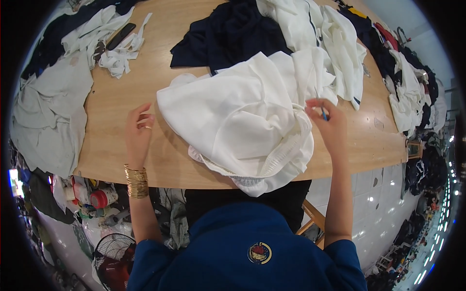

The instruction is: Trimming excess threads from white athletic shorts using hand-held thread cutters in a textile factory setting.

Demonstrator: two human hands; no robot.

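Note:
A white garment (228, 106) with a gathered elastic band (272, 165) lies bunched in front of me, its near edge hanging over the table's front edge. My right hand (327, 119) is closed at the garment's right side around a slim tool with a blue end (324, 114). A thin metallic tip seems to stick out beyond the fingers; its exact kind is too small to tell. Just left of the garment, my left hand (140, 127) hovers with fingers loosely curved and apart, holding nothing.
Dark navy cloth (228, 36) and more white garments (340, 53) lie behind the work. At the left are a pale grey cloth (53, 111), white scraps (119, 60) and a dark phone-like object (121, 36). Further garments (407, 92) line the right edge of the wooden table (116, 160).

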